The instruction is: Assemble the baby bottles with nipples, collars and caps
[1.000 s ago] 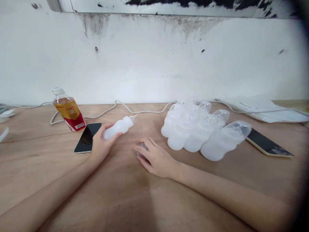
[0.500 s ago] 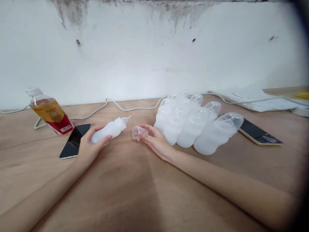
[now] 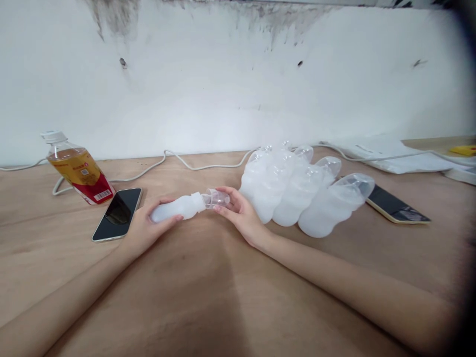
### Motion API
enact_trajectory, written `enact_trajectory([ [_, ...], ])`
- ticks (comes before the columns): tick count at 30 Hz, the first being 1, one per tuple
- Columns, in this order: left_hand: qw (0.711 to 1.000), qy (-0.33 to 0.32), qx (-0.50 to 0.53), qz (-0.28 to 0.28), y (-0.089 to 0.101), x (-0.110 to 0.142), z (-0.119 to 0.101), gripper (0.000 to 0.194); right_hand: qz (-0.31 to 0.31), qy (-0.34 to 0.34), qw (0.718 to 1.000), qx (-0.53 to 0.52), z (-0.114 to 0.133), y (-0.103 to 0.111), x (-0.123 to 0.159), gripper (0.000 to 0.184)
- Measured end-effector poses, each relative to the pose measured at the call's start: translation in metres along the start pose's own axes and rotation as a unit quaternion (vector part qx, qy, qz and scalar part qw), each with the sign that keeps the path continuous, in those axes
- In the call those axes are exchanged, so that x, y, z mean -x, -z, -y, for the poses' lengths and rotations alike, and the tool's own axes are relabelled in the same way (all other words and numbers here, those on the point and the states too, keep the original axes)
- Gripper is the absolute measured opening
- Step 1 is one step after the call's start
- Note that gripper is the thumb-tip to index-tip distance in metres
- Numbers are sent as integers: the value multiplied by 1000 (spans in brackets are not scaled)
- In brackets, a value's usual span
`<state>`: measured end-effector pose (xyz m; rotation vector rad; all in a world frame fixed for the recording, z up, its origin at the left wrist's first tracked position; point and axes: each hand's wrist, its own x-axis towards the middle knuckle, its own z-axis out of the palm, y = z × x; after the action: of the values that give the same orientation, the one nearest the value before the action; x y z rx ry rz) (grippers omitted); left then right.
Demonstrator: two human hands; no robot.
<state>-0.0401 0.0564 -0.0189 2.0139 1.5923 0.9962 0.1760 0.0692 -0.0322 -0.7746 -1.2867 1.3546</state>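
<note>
My left hand [image 3: 154, 223] is wrapped round a white squeeze bottle [image 3: 182, 207], which lies tilted nearly flat above the table with its nozzle end toward the right. Between the fingertips of my right hand [image 3: 241, 213] is a clear plastic cap [image 3: 216, 198]. The cap sits over the bottle's nozzle, its open rim close to the white collar; whether it is seated cannot be made out. Just right of that hand, several similar white bottles with clear caps [image 3: 290, 193] stand packed together in a group.
A drink bottle [image 3: 80, 171] with a red and yellow label stands at the left beside a phone [image 3: 118, 214]. Another phone [image 3: 399, 206] lies at the right. A white cable [image 3: 201, 168] runs along the wall, and a white bag [image 3: 390, 153] lies at the back right.
My left hand has brought the bottle to the right and levelled it. The cap in my right hand, held apart before, now covers the nozzle.
</note>
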Motion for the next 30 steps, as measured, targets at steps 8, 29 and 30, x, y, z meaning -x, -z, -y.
enact_trajectory([
  [8, 995, -88, -44, -17, 0, 6, -4, 36, 28, 2, 1000, -2, -1, -1, -1, 40],
  [29, 991, -97, -84, -40, -2, 14, -11, 39, 54, -6, 997, 53, 4, -1, 2, 40],
  [30, 992, -92, -78, -38, -2, 15, -11, 39, 59, -6, 997, 52, 4, -1, 2, 40],
])
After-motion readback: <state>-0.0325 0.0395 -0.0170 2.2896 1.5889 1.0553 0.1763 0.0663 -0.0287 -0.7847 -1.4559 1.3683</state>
